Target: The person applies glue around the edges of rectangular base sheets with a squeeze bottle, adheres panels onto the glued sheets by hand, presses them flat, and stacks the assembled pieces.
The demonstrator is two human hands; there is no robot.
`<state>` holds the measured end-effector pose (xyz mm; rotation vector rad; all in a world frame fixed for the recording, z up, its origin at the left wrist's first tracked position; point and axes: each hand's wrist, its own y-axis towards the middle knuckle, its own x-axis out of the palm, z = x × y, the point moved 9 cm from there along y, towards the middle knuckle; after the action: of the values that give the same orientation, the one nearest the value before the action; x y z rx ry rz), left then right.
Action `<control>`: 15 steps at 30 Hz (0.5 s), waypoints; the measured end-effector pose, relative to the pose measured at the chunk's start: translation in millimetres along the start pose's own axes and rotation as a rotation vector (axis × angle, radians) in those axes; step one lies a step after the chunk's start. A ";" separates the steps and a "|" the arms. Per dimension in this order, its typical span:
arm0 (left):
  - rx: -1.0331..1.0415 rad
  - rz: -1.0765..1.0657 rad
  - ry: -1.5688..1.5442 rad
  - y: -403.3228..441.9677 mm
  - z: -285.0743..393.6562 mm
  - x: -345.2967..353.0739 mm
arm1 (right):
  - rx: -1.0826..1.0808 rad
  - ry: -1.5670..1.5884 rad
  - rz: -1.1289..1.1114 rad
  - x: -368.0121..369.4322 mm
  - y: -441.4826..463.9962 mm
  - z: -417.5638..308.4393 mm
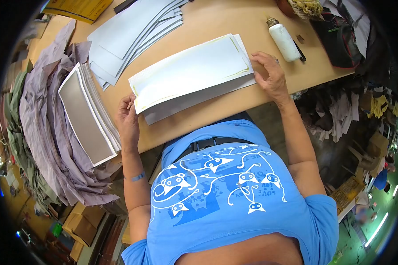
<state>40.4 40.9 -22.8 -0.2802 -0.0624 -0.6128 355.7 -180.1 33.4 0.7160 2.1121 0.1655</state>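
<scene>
A long white sheet (pixel 190 70) with yellowish glue-like lines along its edges lies tilted in front of me. Beneath it, a white textured piece (pixel 242 46) shows at the right end and a grey panel (pixel 181 105) along the near side. My left hand (pixel 128 115) pinches the white sheet's near left corner, fingers closed. At the right end, my right hand (pixel 272 77) is curved with thumb and forefinger apart, the thumb beside the sheet's corner; whether it touches is hard to tell.
Fanned pale grey panels (pixel 124 37) lie at the back of the table (pixel 212 22). To the left are stacked white-edged panels (pixel 86 115) and crumpled mauve cloth (pixel 42 101). A white bottle (pixel 284 42), a black pen (pixel 301 54) and a dark pouch (pixel 336 42) sit right.
</scene>
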 end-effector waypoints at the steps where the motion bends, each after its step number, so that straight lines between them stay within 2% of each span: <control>1: -0.050 0.002 -0.048 0.0 -3.8 -1.2 | -0.005 -0.018 -0.006 -2.1 1.6 -4.3; 7: -0.066 -0.081 -0.131 4.3 -9.3 -5.2 | 0.020 0.020 0.042 -0.2 7.9 -3.1; 10: -0.091 -0.057 -0.130 2.9 -10.4 -6.5 | 0.010 0.077 0.044 4.9 11.6 -1.9; 13: -0.040 0.033 -0.050 -0.9 3.9 -3.4 | -0.019 0.151 0.087 1.0 19.2 -10.1; 15: 0.173 0.084 0.207 -4.1 36.3 2.7 | 0.008 0.258 0.137 -8.0 26.4 -16.9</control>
<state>41.2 46.3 13.5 -0.0506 0.0952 -0.5465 357.5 -160.4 58.9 0.8838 2.3077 0.3400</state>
